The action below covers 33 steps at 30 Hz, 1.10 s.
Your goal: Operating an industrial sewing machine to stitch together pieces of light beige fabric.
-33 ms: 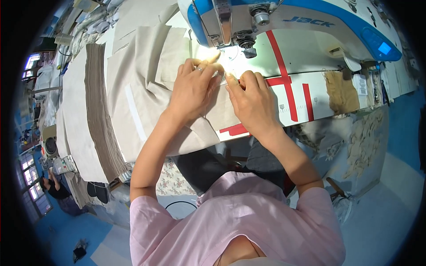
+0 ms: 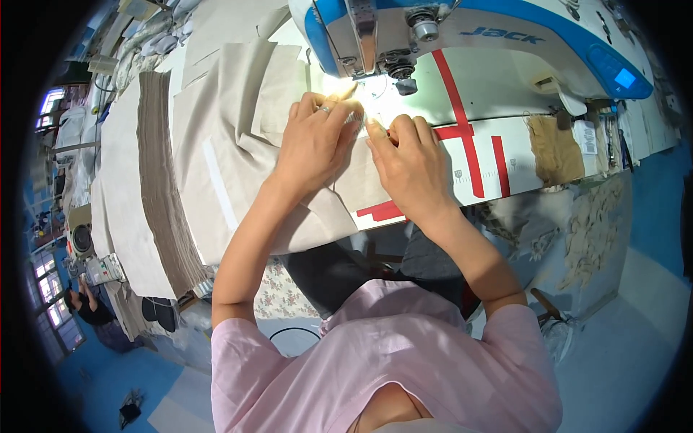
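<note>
Beige fabric [image 2: 245,173] lies in folds over the sewing table and reaches up to the needle area of a white and blue sewing machine [image 2: 498,20]. My left hand [image 2: 317,141], with a ring on one finger, rests on the fabric just below the needle, its bent fingers close together and gripping the cloth. Beside it my right hand [image 2: 411,159] is curled, thumb and forefinger pinching the fabric's right edge. The machine's lamp glares over the fingertips, so the needle and presser foot are hard to make out.
Red tape strips [image 2: 473,166] mark the white table at right, near a brown cloth scrap [image 2: 556,150]. A long stack of taupe fabric pieces [image 2: 160,173] lies at left. Fabric scraps [image 2: 592,238] hang below the right table edge. Another person [image 2: 94,307] is far left.
</note>
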### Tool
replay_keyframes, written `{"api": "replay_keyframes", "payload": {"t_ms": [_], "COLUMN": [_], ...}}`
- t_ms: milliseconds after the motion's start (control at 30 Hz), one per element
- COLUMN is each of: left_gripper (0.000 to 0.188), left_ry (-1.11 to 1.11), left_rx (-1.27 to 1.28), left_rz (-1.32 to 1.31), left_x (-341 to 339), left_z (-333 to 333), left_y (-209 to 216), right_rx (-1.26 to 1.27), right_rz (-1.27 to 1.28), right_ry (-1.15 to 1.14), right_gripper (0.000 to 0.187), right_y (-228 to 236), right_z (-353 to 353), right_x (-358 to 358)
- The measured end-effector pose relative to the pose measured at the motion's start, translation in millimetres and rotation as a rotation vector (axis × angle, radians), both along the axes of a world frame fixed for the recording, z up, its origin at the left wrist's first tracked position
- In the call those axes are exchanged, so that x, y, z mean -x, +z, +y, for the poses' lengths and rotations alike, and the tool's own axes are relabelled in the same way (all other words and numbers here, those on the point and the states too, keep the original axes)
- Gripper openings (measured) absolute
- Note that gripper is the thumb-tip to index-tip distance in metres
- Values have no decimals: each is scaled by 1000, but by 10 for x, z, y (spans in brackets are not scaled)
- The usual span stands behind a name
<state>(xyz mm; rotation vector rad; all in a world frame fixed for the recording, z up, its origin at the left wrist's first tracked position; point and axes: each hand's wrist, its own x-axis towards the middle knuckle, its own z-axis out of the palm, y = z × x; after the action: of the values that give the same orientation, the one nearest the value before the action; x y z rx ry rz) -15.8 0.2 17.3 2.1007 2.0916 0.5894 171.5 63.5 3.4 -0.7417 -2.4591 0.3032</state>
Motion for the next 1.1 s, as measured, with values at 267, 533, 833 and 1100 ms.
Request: {"api": "replay_keyframes", "payload": {"t_ms": [267, 533, 833, 1100], "left_gripper": [30, 26, 24, 22], "left_ry": [10, -2, -51, -75], "left_rx": [-221, -218, -278, -189], "left_rz": [-41, -26, 14, -29], "left_x": [208, 313, 363, 408], "left_z": [178, 234, 259, 266], "left_y": [-136, -180, -172, -185], "right_rx": [-107, -103, -86, -74], "right_rz": [5, 5, -6, -6], "right_ry": [-19, -41, -50, -56], "right_gripper": [20, 18, 19, 20], "right_y": [-68, -84, -55, -40], "right_z": [90, 142, 164, 159], "right_x": [118, 194, 201, 202]}}
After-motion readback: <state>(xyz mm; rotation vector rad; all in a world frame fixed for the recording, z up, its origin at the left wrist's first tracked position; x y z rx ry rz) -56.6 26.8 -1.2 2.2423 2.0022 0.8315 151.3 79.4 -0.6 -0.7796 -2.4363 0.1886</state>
